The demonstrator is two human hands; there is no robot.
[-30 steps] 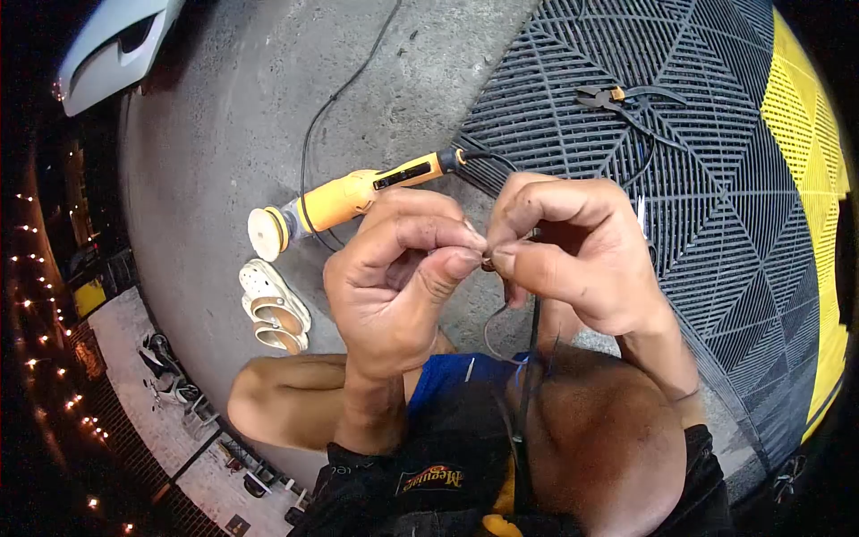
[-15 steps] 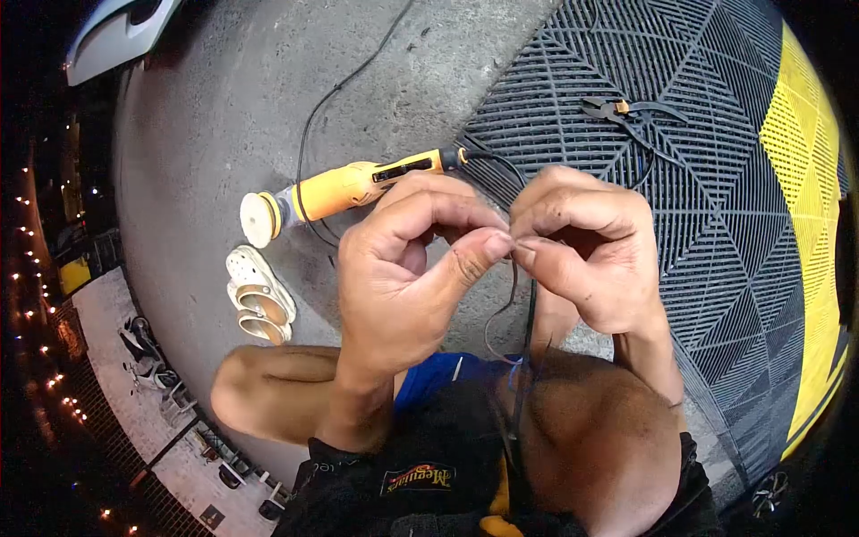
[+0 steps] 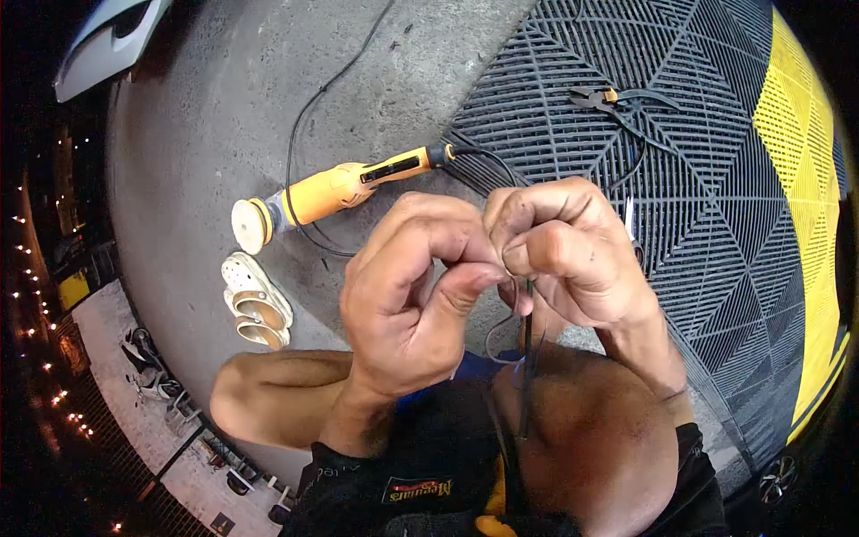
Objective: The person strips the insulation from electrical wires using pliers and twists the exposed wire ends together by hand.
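Close together in the middle of the head view, both hands pinch at a thin wire [image 3: 489, 338]. My left hand [image 3: 403, 291] is closed, thumb against the bent fingers. My right hand [image 3: 577, 255] is closed too, its thumb and curled index finger meeting the left fingertips. The exact spot they grip is hidden between the fingers. Below them the wire loops down beside a black cable [image 3: 524, 394], which hangs over my bent leg. Beyond my left hand, a yellow polisher [image 3: 331, 192] with a round pad lies on the concrete.
Pliers [image 3: 617, 100] with dark handles lie on the black slatted floor tiles [image 3: 707, 268] at the upper right. White clogs [image 3: 255, 304] stand at the left. A black cord [image 3: 309, 112] runs across the concrete and over the polisher. Yellow tiles [image 3: 801, 179] edge the right side.
My right thumb has bent and drawn up, and its fingers have curled tighter. Both hands have shifted slightly lower in view. The background has moved a little left with the camera.
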